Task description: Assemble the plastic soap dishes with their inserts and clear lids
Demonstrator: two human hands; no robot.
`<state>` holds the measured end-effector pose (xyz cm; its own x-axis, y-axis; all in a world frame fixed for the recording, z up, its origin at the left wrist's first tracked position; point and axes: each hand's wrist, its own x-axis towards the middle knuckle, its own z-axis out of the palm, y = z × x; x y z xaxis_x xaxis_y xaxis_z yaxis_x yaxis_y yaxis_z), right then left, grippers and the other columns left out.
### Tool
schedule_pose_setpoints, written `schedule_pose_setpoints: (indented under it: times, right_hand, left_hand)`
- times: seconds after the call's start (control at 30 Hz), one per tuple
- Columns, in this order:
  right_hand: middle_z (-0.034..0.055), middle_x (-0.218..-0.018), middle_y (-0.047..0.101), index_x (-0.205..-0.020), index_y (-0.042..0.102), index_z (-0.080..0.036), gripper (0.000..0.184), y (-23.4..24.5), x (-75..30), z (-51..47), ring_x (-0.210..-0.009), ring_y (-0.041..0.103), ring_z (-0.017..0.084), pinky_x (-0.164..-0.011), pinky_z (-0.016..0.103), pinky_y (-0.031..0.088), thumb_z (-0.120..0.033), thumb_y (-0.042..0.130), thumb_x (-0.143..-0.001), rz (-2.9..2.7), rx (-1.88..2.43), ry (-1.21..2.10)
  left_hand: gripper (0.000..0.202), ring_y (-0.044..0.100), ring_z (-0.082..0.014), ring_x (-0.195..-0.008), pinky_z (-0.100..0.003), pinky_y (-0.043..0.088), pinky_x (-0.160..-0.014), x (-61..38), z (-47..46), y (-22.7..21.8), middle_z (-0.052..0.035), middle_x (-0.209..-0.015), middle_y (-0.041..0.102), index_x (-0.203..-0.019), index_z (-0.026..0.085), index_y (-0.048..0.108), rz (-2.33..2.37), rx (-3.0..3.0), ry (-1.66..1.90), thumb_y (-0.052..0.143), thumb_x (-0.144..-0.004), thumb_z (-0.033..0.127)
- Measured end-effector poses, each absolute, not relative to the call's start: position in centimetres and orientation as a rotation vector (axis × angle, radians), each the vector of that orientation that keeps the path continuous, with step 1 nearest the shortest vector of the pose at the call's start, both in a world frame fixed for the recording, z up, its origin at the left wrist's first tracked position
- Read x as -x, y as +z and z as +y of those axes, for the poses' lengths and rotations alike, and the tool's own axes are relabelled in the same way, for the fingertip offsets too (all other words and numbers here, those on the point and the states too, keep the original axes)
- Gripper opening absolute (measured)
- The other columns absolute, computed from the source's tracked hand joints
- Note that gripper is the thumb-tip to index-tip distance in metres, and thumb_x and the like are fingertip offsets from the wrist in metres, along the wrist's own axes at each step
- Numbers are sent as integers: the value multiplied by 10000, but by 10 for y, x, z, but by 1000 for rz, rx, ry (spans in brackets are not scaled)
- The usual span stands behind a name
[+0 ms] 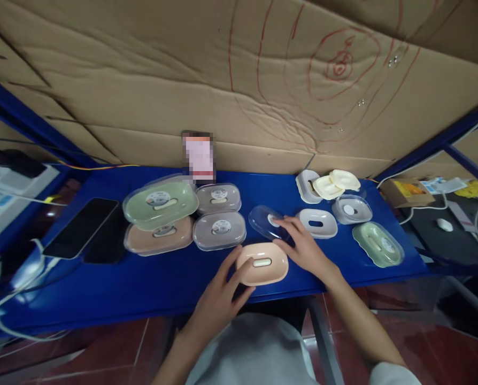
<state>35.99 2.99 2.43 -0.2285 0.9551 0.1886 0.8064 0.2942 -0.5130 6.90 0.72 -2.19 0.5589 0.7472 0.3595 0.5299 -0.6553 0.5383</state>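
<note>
A peach soap dish (273,272) with a pale slotted centre sits near the table's front edge. Around its left end curl the thumb and fingers of my left hand (226,286), one finger reaching over the rim. Just behind the dish, a clear plastic lid (259,218) with a round white sticker is gripped at its right side by my right hand (301,243). The thumb of that hand is close to the dish's upper right rim. A white soap dish (327,228) with an open slot lies beyond my right hand.
Lidded grey boxes (218,231), a green one (159,206) and a peach one (159,239) are grouped at left. Cream pieces (329,186), a grey box (353,208) and a green box (377,246) lie right. Phones (81,230) and cables occupy the far left; cardboard (143,80) stands behind.
</note>
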Motion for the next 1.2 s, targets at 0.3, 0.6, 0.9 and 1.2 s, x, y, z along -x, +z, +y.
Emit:
schedule_pose_setpoints:
  times: [0.3,0.6,0.9,1.2]
  right_hand:
    - [72,-1650,506,-1633,413,-255,598,11,-346,-43,-1611,340,233,-1321,612,292,-76,443,-1064,-2435,1244,355]
    - [62,-1595,573,-1572,513,-207,565,-13,-355,-46,-1629,290,237,-1329,588,291,-28,508,-1036,-2560,1100,-22]
    - [51,-1462,687,-1450,636,-267,398,-10,-350,-46,-1475,522,232,-1314,547,329,-193,605,-1060,-2490,1154,-159]
    - [121,-1456,672,-1550,550,-241,461,-9,-353,-43,-1456,517,297,-1162,533,497,-348,561,-1102,-2496,1247,-111]
  left_hand:
    - [693,468,-334,-1537,-529,534,-1171,-66,18,-20,-133,-1651,455,-1647,355,360,891,-2543,804,664,-1025,378]
    - [473,535,-318,-1465,-499,585,-1122,-65,11,-24,-133,-1473,610,-1455,252,595,834,-2595,917,707,-1001,324]
    - [414,498,-322,-1516,-509,571,-1143,-73,10,-17,-132,-1544,561,-1456,256,573,861,-2572,877,629,-1046,249]
    - [448,518,-320,-1499,-506,590,-1116,-79,14,-19,-150,-1545,556,-1484,238,548,829,-2670,901,597,-1060,374]
